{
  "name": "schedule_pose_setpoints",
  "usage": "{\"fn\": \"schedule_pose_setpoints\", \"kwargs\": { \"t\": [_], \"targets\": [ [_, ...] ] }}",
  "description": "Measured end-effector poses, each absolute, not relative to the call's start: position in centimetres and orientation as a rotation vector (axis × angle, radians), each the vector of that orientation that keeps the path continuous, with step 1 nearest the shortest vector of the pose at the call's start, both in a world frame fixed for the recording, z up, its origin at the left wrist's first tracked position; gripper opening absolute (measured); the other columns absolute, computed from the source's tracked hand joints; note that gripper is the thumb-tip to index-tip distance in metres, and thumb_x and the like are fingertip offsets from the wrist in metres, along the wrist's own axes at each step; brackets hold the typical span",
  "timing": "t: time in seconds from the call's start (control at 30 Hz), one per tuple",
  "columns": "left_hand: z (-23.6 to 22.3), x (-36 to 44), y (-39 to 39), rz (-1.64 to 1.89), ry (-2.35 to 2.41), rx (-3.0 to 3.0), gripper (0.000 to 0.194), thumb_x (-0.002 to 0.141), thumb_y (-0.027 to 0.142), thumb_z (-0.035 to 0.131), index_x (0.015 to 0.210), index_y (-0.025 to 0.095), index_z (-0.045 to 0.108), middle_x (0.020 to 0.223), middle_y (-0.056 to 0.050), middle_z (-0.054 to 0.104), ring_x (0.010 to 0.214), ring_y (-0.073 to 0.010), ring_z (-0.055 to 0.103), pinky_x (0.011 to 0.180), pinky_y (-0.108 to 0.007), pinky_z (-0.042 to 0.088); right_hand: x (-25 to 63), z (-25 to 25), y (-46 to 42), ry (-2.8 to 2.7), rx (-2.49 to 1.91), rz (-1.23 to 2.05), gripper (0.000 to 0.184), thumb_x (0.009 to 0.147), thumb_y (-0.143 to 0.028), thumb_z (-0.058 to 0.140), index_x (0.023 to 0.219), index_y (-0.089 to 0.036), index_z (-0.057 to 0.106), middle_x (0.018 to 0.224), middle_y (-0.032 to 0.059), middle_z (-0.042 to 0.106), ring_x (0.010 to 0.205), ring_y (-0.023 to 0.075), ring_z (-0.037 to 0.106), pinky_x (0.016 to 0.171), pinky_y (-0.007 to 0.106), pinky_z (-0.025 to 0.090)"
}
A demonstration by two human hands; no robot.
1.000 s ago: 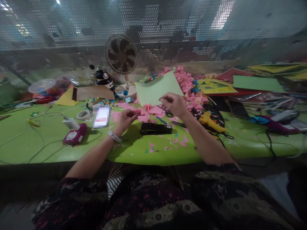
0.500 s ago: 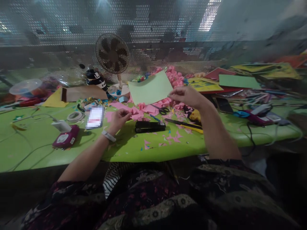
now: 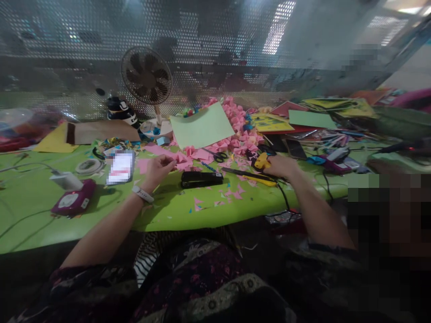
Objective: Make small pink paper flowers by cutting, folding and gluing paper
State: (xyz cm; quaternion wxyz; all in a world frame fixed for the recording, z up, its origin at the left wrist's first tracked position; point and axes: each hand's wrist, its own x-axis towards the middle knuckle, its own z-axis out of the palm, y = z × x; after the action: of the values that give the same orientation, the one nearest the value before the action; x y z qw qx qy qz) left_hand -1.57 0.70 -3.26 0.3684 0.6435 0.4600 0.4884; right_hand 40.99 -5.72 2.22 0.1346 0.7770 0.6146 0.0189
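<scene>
My left hand (image 3: 157,169) rests on the green table (image 3: 40,215) with its fingers pinched on a folded pink paper piece (image 3: 180,160). My right hand (image 3: 282,166) lies further right, closed over the yellow glue gun (image 3: 261,162), whose nozzle sticks out to the left of my fingers. A black stapler (image 3: 201,179) lies between my two hands. A pale green sheet (image 3: 201,125) leans behind it against a heap of pink paper flowers (image 3: 240,130).
Scissors (image 3: 218,156) and a black ruler (image 3: 247,174) lie near the flowers. A desk fan (image 3: 147,83), a magenta device (image 3: 72,201), a tape roll (image 3: 88,167) and a phone (image 3: 120,167) sit to the left. Coloured paper sheets (image 3: 311,119) and cables crowd the right. Pink scraps litter the front edge.
My right hand came down from the pale green sheet and moved right onto the yellow glue gun. My left hand kept its hold on the pink piece. The view swung right.
</scene>
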Motion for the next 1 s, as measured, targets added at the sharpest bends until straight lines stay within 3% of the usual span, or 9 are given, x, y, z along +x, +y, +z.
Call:
{"fn": "schedule_pose_setpoints", "kwargs": {
  "t": [0.17, 0.37, 0.43, 0.5, 0.6, 0.67, 0.77, 0.87, 1.0],
  "targets": [
    [-2.6, -1.4, 0.2, 1.266, 1.181, 1.654, 0.028, 0.069, 0.04, 0.077, 0.073, 0.014, 0.067, 0.067, -0.004, 0.069, 0.059, -0.0144, 0.068, 0.055, -0.024, 0.055, 42.3, 1.1, -5.1, 1.797, 2.395, 0.079, 0.054, 0.074, -0.045, 0.065, 0.114, -0.009, 0.065, 0.116, 0.0216, 0.067, 0.098, 0.0314, 0.066, 0.071, 0.032, 0.047],
    [-3.0, -1.5, 0.6, 1.284, 1.148, 1.663, 0.028, 0.071, 0.04, 0.077, 0.074, 0.014, 0.067, 0.068, -0.004, 0.069, 0.06, -0.0136, 0.067, 0.057, -0.024, 0.055, 44.0, 2.0, -5.9, 1.872, 3.046, -0.186, 0.025, 0.07, -0.035, 0.067, 0.086, -0.016, 0.065, 0.075, 0.0055, 0.065, 0.068, 0.0192, 0.059, 0.06, 0.029, 0.041],
    [-3.1, -1.5, 0.7, 1.295, 1.153, 1.665, 0.029, 0.07, 0.041, 0.078, 0.075, 0.014, 0.068, 0.068, -0.004, 0.069, 0.061, -0.0137, 0.067, 0.058, -0.024, 0.056, 42.9, 2.5, -6.3, 1.92, 3.335, -0.457, 0.023, 0.067, -0.032, 0.07, 0.082, -0.017, 0.062, 0.066, 0.0009, 0.059, 0.057, 0.0143, 0.052, 0.054, 0.027, 0.04],
    [-3.1, -1.4, 0.6, 1.298, 1.156, 1.655, 0.031, 0.069, 0.042, 0.079, 0.074, 0.014, 0.067, 0.068, -0.003, 0.068, 0.062, -0.0142, 0.068, 0.057, -0.024, 0.056, 40.7, 3.0, -6.3, 2.005, 3.426, -0.993, 0.025, 0.064, -0.032, 0.074, 0.08, -0.018, 0.06, 0.058, -0.0031, 0.053, 0.048, 0.0105, 0.044, 0.046, 0.025, 0.035],
    [-3.0, -1.2, 0.5, 1.283, 1.13, 1.548, 0.036, 0.067, 0.046, 0.08, 0.075, 0.013, 0.065, 0.069, -0.003, 0.067, 0.061, -0.0148, 0.069, 0.058, -0.026, 0.058, 35.8, 3.9, -5.7, 2.348, 3.102, -1.568, 0.036, 0.056, -0.033, 0.083, 0.08, -0.019, 0.06, 0.061, -0.0024, 0.056, 0.047, 0.009, 0.044, 0.039, 0.021, 0.028],
    [-3.0, -1.2, 0.4, 1.295, 1.129, 1.521, 0.038, 0.066, 0.047, 0.08, 0.075, 0.013, 0.066, 0.068, -0.003, 0.066, 0.062, -0.0153, 0.069, 0.06, -0.027, 0.058, 32.1, 4.4, -5.1, 2.593, 2.762, -1.735, 0.037, 0.058, -0.036, 0.084, 0.085, -0.019, 0.064, 0.065, -0.0012, 0.06, 0.048, 0.0091, 0.046, 0.038, 0.021, 0.031],
    [-3.0, -1.3, 0.4, 1.312, 1.151, 1.55, 0.037, 0.068, 0.047, 0.079, 0.073, 0.013, 0.065, 0.067, -0.003, 0.067, 0.063, -0.0146, 0.068, 0.06, -0.026, 0.057, 26.9, 4.8, -4.2, 2.826, 2.283, -1.772, 0.036, 0.068, -0.04, 0.08, 0.096, -0.019, 0.069, 0.069, 0.0006, 0.064, 0.052, 0.0102, 0.05, 0.04, 0.022, 0.038],
    [-2.9, -1.4, 0.4, 1.363, 1.12, 1.576, 0.034, 0.07, 0.045, 0.078, 0.073, 0.014, 0.065, 0.066, -0.002, 0.067, 0.061, -0.0126, 0.066, 0.06, -0.025, 0.056, 23.5, 4.6, -3.4, 2.974, 1.846, -1.782, 0.039, 0.073, -0.039, 0.079, 0.105, -0.018, 0.072, 0.088, 0.0058, 0.072, 0.072, 0.016, 0.063, 0.058, 0.027, 0.054],
    [-2.5, -1.2, 0.1, 1.38, 1.043, 1.536, 0.031, 0.072, 0.042, 0.078, 0.073, 0.014, 0.064, 0.066, -0.002, 0.067, 0.06, -0.0125, 0.065, 0.059, -0.025, 0.056, 22.4, 3.4, -3.2, 3.022, 1.653, -1.734, 0.043, 0.076, -0.04, 0.077, 0.111, -0.015, 0.072, 0.105, 0.0109, 0.074, 0.089, 0.0209, 0.067, 0.077, 0.036, 0.059]
  ]
}}
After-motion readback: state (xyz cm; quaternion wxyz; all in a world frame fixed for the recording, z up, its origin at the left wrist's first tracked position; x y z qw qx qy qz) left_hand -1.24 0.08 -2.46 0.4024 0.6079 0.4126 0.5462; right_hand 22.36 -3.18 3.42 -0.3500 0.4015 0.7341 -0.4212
